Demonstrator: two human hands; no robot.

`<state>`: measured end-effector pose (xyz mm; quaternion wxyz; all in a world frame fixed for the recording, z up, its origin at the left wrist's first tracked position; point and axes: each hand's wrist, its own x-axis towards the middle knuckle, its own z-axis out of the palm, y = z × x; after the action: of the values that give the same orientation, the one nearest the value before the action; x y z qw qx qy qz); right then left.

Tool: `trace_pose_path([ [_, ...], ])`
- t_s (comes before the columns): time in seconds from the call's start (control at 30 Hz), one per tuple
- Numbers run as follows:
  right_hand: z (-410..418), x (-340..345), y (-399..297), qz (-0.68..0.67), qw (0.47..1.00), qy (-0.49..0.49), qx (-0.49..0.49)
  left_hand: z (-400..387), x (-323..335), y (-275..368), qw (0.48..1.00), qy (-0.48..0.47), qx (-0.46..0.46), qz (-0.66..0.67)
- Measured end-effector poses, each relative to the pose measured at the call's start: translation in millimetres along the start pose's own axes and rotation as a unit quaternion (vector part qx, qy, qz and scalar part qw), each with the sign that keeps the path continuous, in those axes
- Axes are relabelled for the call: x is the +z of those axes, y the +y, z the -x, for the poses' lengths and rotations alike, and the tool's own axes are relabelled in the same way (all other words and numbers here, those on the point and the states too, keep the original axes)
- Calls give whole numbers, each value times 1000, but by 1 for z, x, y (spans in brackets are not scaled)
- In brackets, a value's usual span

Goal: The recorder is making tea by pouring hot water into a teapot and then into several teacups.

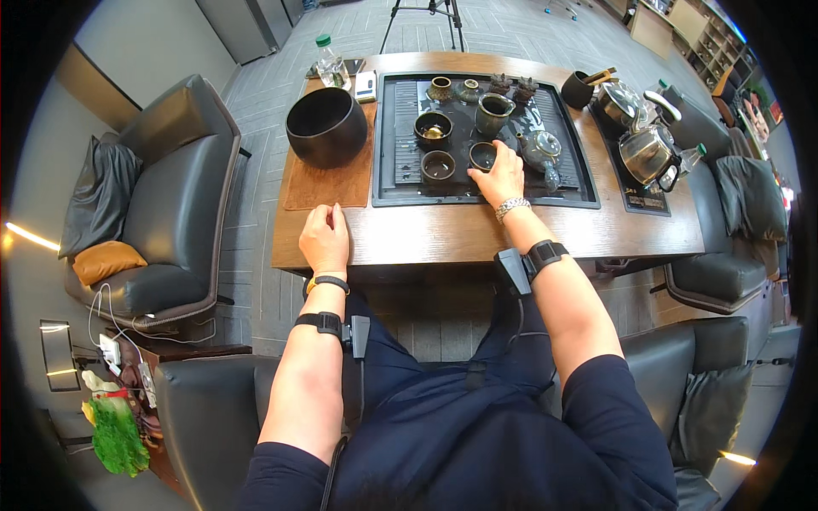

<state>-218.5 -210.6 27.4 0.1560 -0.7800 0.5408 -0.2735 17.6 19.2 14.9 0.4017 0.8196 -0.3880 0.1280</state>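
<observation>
My right hand (501,175) has its thumb and fingers around the rim of a small dark teacup (481,155) on the black tea tray (486,199). Left of that cup sits a second teacup (438,167), with a larger dark cup (433,129) holding something gold-coloured behind it. A glazed pitcher (493,116) stands just beyond my fingers, and a lidded teapot (540,151) is to their right. My left hand (324,237) rests loosely curled at the table's near left, with no object visible in it. Its palm side is hidden.
A large black bowl (327,131) stands on a brown cloth (326,187) at left, with a plastic bottle (332,67) behind. At right are a glass kettle (647,155) and a black tool holder (576,91). Small ornaments (525,89) line the tray's back. Armchairs (172,185) flank the wooden table (422,236).
</observation>
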Motion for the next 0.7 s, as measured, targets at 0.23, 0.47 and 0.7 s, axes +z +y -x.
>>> trace_pose_path([
  [0.23, 44, -12, 29, -38, 990, 127, -56, 1, 6, -4, 1000, -1, 2, 16],
  [0.47, 82, -43, 59, -17, 980, 148, -131, 1, 0, -1, 999, 13, 15, 36],
  [0.7, 86, -49, 67, 2, 981, 159, -110, 0, 15, 25, 991, -52, 119, -16],
])
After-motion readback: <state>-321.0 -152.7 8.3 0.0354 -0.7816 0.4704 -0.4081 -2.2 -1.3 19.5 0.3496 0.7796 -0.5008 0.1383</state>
